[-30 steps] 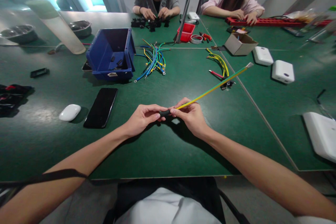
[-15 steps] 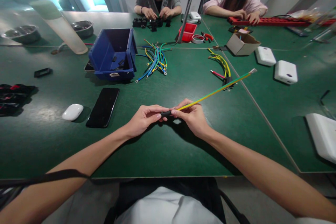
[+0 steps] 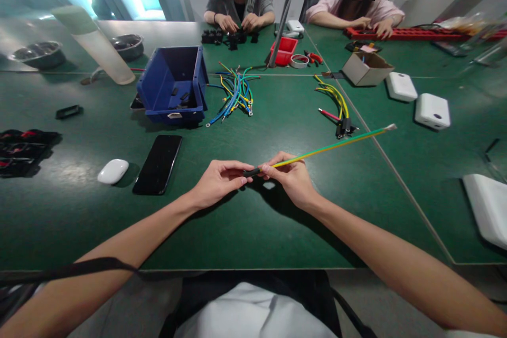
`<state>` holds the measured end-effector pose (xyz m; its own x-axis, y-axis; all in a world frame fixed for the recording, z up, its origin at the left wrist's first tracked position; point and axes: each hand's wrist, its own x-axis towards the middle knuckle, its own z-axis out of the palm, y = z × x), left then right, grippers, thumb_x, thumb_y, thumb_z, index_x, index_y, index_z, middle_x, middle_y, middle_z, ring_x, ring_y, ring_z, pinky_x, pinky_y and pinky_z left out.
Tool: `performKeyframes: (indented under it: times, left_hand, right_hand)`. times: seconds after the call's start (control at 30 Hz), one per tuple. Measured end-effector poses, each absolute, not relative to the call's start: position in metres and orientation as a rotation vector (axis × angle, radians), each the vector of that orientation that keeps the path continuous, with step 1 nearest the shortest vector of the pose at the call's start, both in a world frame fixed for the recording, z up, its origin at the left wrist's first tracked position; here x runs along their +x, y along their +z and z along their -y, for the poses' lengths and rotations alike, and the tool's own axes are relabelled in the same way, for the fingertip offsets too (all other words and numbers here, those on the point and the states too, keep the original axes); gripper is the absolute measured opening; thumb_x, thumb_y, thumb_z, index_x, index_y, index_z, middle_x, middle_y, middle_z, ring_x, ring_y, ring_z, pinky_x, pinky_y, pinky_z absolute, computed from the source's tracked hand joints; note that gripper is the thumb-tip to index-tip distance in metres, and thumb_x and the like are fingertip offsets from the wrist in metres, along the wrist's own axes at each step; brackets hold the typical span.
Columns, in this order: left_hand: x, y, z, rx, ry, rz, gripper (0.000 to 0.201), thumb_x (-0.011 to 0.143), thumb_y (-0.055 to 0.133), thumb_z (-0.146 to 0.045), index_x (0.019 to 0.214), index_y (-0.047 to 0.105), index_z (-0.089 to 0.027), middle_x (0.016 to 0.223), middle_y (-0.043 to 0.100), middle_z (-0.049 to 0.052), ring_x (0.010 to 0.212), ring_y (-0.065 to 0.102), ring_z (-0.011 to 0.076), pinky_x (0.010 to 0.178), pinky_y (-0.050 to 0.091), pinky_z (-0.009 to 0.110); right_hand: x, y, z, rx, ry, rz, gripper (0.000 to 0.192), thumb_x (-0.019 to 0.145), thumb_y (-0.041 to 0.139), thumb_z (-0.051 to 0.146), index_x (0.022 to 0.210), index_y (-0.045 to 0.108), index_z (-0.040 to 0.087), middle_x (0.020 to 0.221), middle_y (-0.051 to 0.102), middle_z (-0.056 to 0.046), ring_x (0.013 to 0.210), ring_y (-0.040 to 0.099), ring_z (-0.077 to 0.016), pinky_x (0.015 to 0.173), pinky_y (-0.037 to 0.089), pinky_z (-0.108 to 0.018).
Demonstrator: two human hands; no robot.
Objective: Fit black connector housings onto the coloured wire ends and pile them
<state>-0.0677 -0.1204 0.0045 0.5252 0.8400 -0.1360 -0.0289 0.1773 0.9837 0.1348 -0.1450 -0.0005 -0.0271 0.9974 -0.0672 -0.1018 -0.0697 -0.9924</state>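
- The left hand (image 3: 219, 182) pinches a short black sleeve (image 3: 250, 172); the right hand (image 3: 291, 179) grips the yellow-green wire (image 3: 328, 148) beside it, fingertips nearly meeting above the table (image 3: 253, 232).
- The wire's near end is hidden between the fingers; its far end (bare metal tip) juts out to the right, off the table.
- The blue bin (image 3: 173, 87) holds a few small dark parts, too small to make out.
- The cardboard box (image 3: 366, 68) stands open, contents unclear.
- The bin's white label is unreadable.
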Motion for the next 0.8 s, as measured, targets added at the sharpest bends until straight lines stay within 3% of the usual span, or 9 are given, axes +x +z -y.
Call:
performKeyframes:
  times: [0.3, 0.8]
  left_hand:
    - [-0.07, 0.001, 0.1194, 1.217, 0.7, -0.826, 0.039, 0.071, 0.08, -0.028, 0.105, 0.073, -0.012, 0.099, 0.074, 0.011, 0.088, 0.072, 0.0227, 0.085, 0.056, 0.034]
    - [-0.0721, 0.002, 0.1197, 1.218, 0.712, -0.782, 0.032, 0.073, 0.078, -0.024, 0.103, 0.074, -0.013, 0.101, 0.072, 0.009, 0.088, 0.071, 0.0199, 0.084, 0.056, 0.03]
  right_hand:
    - [0.1381, -0.0046, 0.1428, -1.067, 1.438, 1.108, 0.028, 0.079, 0.071, 0.045, 0.074, 0.062, 0.018, 0.075, 0.073, -0.004, 0.068, 0.069, -0.0152, 0.065, 0.055, -0.028]
    - [0.1322, 0.0004, 0.1444, -1.166, 1.403, 1.113, 0.03, 0.073, 0.075, 0.046, 0.075, 0.067, 0.017, 0.066, 0.071, -0.005, 0.063, 0.069, -0.0175, 0.061, 0.054, -0.029]
